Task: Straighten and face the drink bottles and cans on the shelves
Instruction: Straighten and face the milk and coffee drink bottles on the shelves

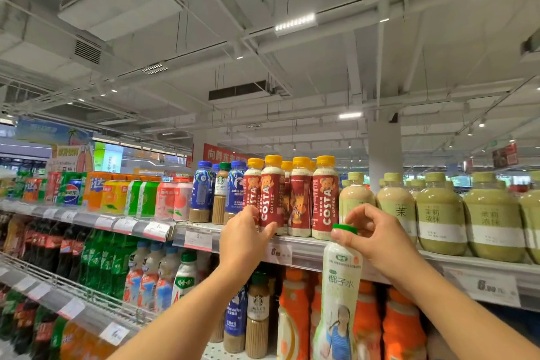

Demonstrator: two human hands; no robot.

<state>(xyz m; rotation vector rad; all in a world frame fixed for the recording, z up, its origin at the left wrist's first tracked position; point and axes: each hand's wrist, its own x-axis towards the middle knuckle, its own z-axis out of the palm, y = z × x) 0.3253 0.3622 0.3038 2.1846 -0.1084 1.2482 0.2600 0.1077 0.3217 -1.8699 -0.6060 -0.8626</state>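
Left hand [242,238] gripping Costa bottle [272,194], right hand [377,235] pinching white bottle [340,295] cap

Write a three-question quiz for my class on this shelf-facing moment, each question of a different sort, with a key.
1. True or false: the right hand holds the white bottle by its green cap.
2. Which does the left hand grip? A) a Pepsi can B) a Costa bottle C) a Starbucks bottle
3. Fill in: the Costa bottles have ___ caps.

Key: 1 true; 2 B; 3 yellow.
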